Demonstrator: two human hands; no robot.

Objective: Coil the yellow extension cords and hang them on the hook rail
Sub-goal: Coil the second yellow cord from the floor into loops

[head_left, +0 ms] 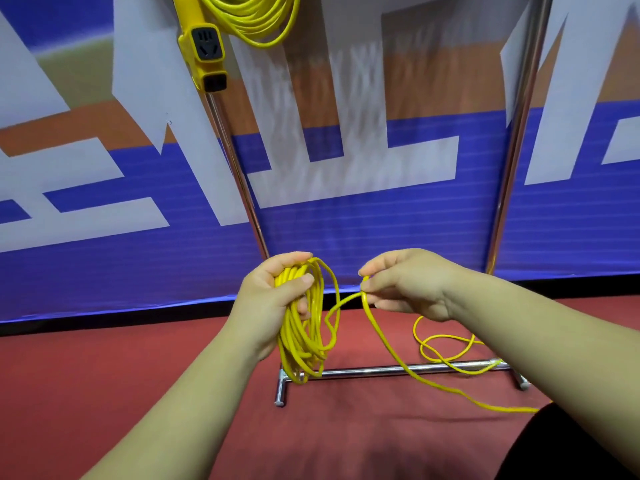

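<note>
Head view: the left hand (277, 299) is clenched around the top of a bundle of yellow loops (301, 337), which hang down from the fist toward the red floor (104, 375). The right hand (408, 285) sits just beside it at the same height, pinching the free run of the same yellow extension cord (388, 344) between thumb and fingertips. From that pinch the cord drops down and away to the person's right, crossing the chrome base bar (398, 370) of the rack. A slack tangle (446, 351) lies on the floor past it, probably the uncoiled remainder, though its end is out of view.

So the loose length lies to the right and below, nearer the right hand. The next loop would be swept leftward into the fist.

Above, a finished coil (256, 19) and its yellow socket block (204, 53) already hang beside the rack's left upright (239, 174).
</note>
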